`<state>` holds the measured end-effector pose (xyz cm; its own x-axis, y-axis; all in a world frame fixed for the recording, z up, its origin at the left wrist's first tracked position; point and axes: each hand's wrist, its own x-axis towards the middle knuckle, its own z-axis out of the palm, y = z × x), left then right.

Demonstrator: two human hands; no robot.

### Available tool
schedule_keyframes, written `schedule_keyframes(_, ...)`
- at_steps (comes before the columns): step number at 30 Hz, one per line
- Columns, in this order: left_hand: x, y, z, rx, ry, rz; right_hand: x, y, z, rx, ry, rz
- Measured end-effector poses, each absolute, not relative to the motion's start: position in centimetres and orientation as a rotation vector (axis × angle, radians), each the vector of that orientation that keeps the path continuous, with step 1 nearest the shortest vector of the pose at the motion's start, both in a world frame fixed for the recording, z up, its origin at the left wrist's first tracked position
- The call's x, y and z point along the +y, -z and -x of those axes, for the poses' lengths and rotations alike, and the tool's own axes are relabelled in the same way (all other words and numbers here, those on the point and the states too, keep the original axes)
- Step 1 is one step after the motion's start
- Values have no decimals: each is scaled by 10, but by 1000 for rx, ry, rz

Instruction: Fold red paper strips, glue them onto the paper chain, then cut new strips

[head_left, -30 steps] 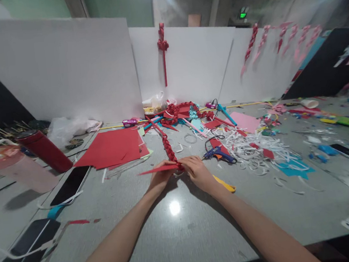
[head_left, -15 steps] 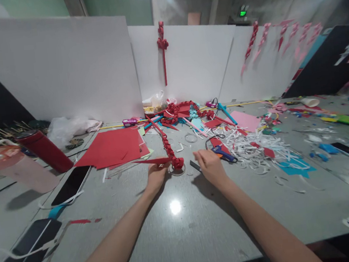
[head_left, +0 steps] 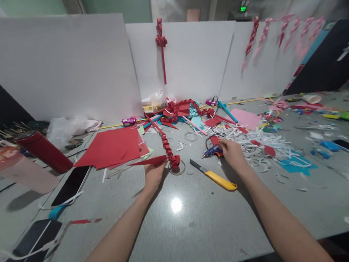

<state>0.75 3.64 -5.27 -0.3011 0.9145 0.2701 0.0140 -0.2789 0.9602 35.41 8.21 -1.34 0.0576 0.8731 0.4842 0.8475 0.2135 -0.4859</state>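
My left hand [head_left: 155, 176] is closed on a long, pointed piece of folded red paper [head_left: 149, 161]. Touching its right end is the curled lower end of a red folded-paper chain [head_left: 168, 146], over a clear ring [head_left: 178, 168] on the table. My right hand [head_left: 234, 154] is closed around a blue glue gun [head_left: 211, 151] with an orange trigger; the fingers cover its rear part. Between my arms lies a yellow utility knife [head_left: 219, 179], its dark blade pointing up and left.
Red paper sheets [head_left: 110, 146] lie left, near a phone [head_left: 72, 184], a red flask [head_left: 44, 152] and a pink bottle [head_left: 18, 170]. White paper scraps [head_left: 258, 146] spread at the right. More red chains [head_left: 184, 106] are heaped by the white partition [head_left: 192, 61].
My right hand has moved right, from beside the utility knife to the glue gun, whose nozzle now points left. The knife is uncovered. My left hand and the red paper shifted slightly left.
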Motion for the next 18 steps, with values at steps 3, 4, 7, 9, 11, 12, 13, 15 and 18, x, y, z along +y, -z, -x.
schedule_keyframes(3, 38, 55, -6, 1269, -1645, -1237, 80, 12, -352, -1709, -98, 1530)
schedule_keyframes(4, 38, 55, -6, 1273, -1641, -1238, 79, 11, -350, -1693, -122, 1503)
schedule_keyframes(7, 38, 55, -5, 1276, -1637, -1244, 75, 8, -344, -1663, -191, 1463)
schedule_keyframes(9, 38, 55, -5, 1277, -1638, -1246, 73, 7, -339, -1640, -244, 1447)
schedule_keyframes(11, 38, 55, -5, 1278, -1638, -1243, 70, 7, -332, -1611, -302, 1420)
schedule_keyframes(12, 38, 54, -6, 1279, -1637, -1241, 69, 8, -328, -1600, -336, 1405)
schedule_keyframes(13, 38, 54, -6, 1278, -1635, -1238, 67, 9, -323, -1593, -367, 1395)
schedule_keyframes(15, 38, 54, -6, 1276, -1634, -1226, 64, 10, -314, -1605, -401, 1398)
schedule_keyframes(18, 37, 52, -6, 1283, -1633, -1207, 61, 11, -303, -1633, -357, 1435)
